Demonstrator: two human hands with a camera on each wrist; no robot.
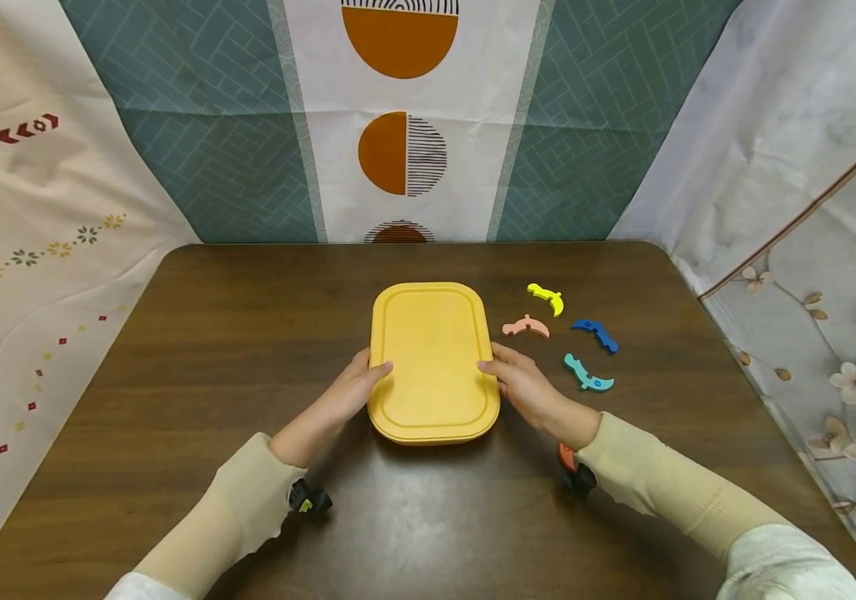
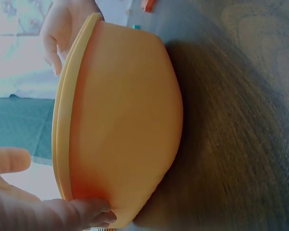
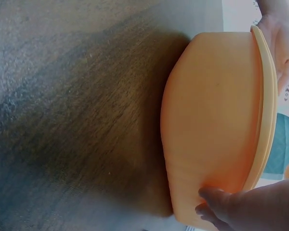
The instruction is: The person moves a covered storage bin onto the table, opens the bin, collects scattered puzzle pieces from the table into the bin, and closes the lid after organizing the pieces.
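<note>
A yellow lidded box (image 1: 433,358) with rounded corners stands on the table between both hands. My left hand (image 1: 355,387) holds its left side, the thumb over the lid's edge and the fingers low against the wall. From the opposite side my right hand (image 1: 531,390) grips it the same way, thumb over the rim. In the left wrist view, fingertips (image 2: 94,209) touch the box wall below the lid's rim. The right wrist view likewise has fingers (image 3: 214,199) against the wall. The lid is on, so the inside is hidden.
Right of the box lie small curved, dagger-like pieces: yellow (image 1: 548,297), pink (image 1: 526,327), blue (image 1: 596,333) and teal (image 1: 588,375). An orange-red piece (image 1: 566,456) is partly hidden by the right forearm. The brown wooden table (image 1: 262,317) meets hanging cloths at its back and sides.
</note>
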